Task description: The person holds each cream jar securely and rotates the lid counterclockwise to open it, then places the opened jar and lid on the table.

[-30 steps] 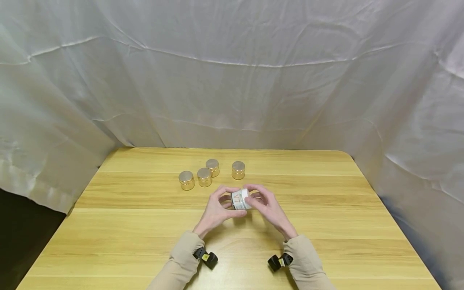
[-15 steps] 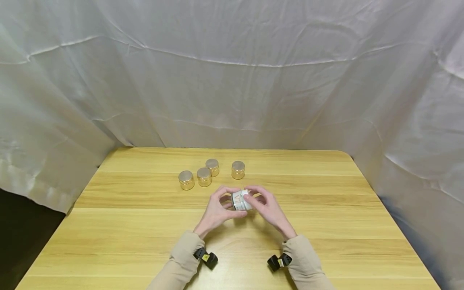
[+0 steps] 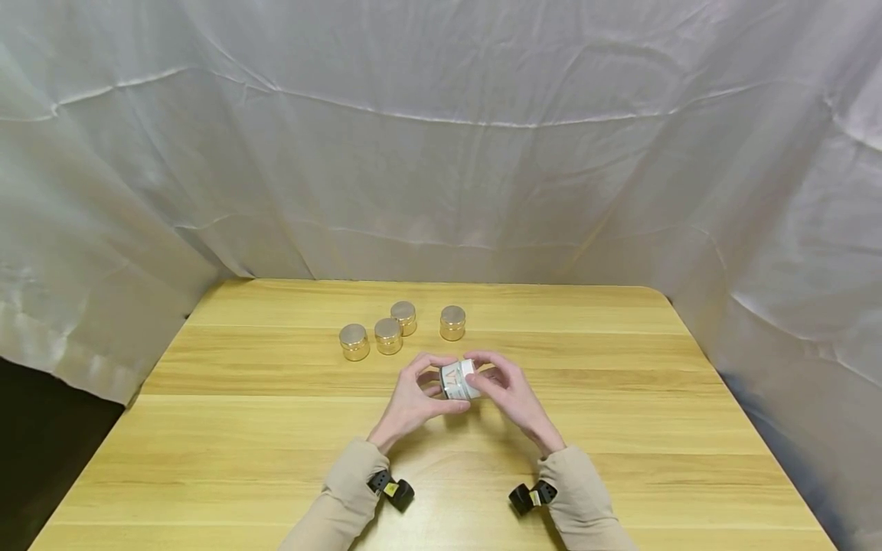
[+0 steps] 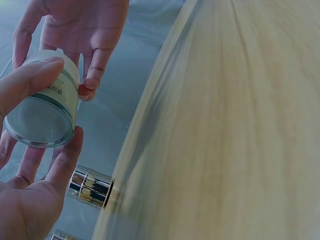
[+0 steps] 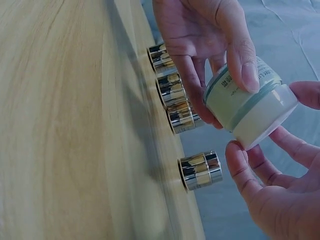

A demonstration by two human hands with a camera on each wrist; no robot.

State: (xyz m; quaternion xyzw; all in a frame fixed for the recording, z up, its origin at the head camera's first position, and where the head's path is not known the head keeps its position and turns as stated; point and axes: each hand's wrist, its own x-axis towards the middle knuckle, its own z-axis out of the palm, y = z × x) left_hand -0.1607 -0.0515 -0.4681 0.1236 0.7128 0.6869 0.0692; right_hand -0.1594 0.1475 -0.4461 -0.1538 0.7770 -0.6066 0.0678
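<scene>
A small cosmetic cream jar (image 3: pixel 452 380) with a pale green body and a white lid (image 5: pixel 265 117) is held tilted over the middle of the table, its lid toward the right. My left hand (image 3: pixel 409 394) grips the jar's body between thumb and fingers. Around the lid, the thumb and fingertips of my right hand (image 3: pixel 508 394) pinch its rim. The lid sits on the jar. In the left wrist view the jar's clear round base (image 4: pixel 40 122) faces the camera, and dark print shows on its side.
Several gold-lidded jars stand beyond the hands: a left one (image 3: pixel 354 343), a close pair with a front jar (image 3: pixel 389 337) and a rear jar (image 3: pixel 403 318), and a lone jar (image 3: pixel 452 324) to the right. A pale curtain (image 3: pixel 441 191) hangs behind the wooden table (image 3: pixel 620 421).
My right thumb and fingers shift slightly on the lid, up and then back. The left hand and the jar stay almost in place, and the gold jars have not moved.
</scene>
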